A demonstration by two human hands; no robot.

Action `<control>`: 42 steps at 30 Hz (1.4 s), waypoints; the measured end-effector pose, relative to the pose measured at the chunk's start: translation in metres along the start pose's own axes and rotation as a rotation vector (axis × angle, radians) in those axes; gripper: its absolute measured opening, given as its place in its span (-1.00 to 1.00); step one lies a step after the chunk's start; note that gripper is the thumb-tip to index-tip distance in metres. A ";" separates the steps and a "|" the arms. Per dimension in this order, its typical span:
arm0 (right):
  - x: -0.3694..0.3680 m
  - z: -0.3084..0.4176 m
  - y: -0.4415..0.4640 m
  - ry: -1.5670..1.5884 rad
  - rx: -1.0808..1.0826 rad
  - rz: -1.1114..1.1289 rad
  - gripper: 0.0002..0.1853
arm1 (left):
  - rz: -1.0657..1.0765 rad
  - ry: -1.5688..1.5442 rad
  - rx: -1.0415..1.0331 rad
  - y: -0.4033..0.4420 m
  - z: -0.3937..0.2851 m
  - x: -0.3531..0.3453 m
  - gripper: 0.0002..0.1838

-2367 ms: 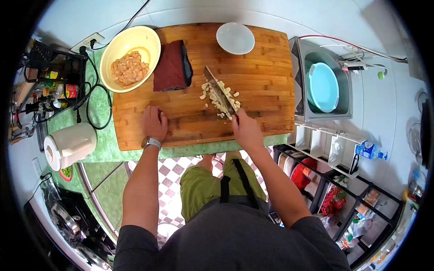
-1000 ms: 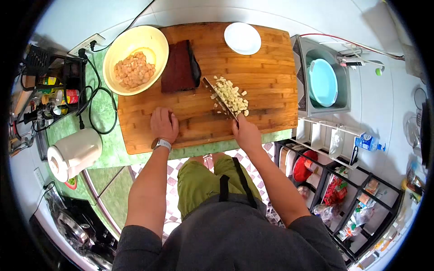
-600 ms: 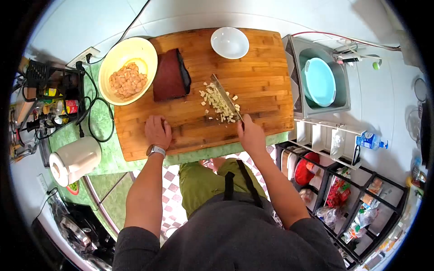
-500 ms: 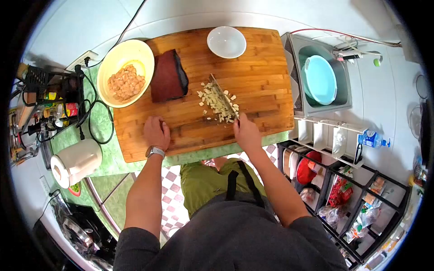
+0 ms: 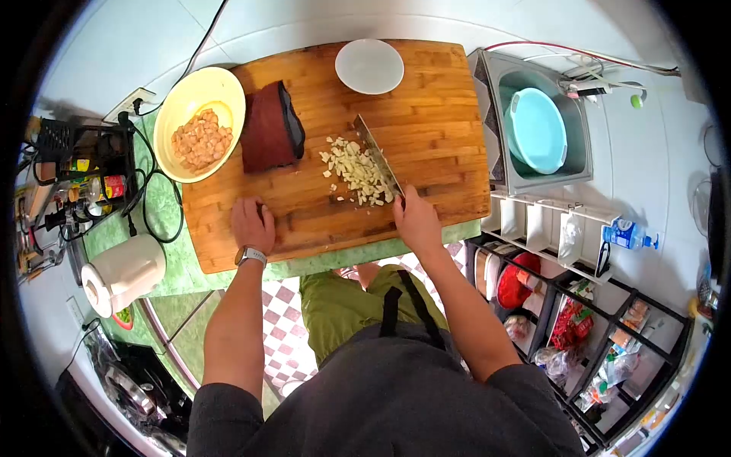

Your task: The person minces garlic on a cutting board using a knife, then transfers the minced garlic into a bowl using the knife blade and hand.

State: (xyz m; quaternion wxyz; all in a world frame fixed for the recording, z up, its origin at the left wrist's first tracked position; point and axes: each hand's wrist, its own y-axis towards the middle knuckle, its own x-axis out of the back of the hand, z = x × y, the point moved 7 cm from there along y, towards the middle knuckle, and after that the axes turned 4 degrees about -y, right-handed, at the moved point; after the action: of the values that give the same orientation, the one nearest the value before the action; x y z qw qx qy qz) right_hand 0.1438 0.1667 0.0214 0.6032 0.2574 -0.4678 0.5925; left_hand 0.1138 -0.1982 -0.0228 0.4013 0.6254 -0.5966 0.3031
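Right hand (image 5: 419,221): fingers gripping kitchen knife (image 5: 378,155) alongside chopped pale bits (image 5: 353,170). Left hand (image 5: 252,226): fingers together on cutting board (image 5: 442,122), likely bracing.

The right hand (image 5: 417,221) grips a knife (image 5: 378,156) by its handle, the blade slanting away along the right side of a heap of pale chopped pieces (image 5: 352,170). The left hand (image 5: 253,225), a watch (image 5: 251,256) on its wrist, rests on the wooden board (image 5: 434,114) near its front edge. Behind it lie a dark red cloth (image 5: 265,128) and a yellow bowl (image 5: 190,87) of diced meat (image 5: 201,142); a white bowl (image 5: 369,67) sits at the board's far side. The board is on a green bench (image 5: 177,260), beside a sink (image 5: 544,187) holding a blue basin (image 5: 541,129).
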 end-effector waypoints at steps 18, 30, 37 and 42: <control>0.015 0.018 0.006 0.022 0.063 -0.001 -0.77 | 0.026 0.010 0.029 0.001 0.003 -0.001 -0.84; 0.024 0.024 0.007 -0.039 0.038 0.034 -0.76 | -0.007 0.015 0.009 0.001 0.002 -0.001 -0.84; -0.012 0.005 -0.016 -0.118 0.103 0.099 -0.77 | -0.011 -0.013 -0.011 0.002 -0.001 0.002 -0.85; 0.005 0.011 -0.008 -0.074 0.080 0.130 -0.76 | 0.005 -0.025 -0.007 0.006 -0.002 0.000 -0.85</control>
State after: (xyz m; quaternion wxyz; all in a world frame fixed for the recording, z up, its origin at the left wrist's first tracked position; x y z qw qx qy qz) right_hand 0.1477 0.1583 0.0329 0.5350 0.2723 -0.4815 0.6385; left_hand 0.1083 -0.1960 -0.0208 0.3955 0.6262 -0.6040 0.2942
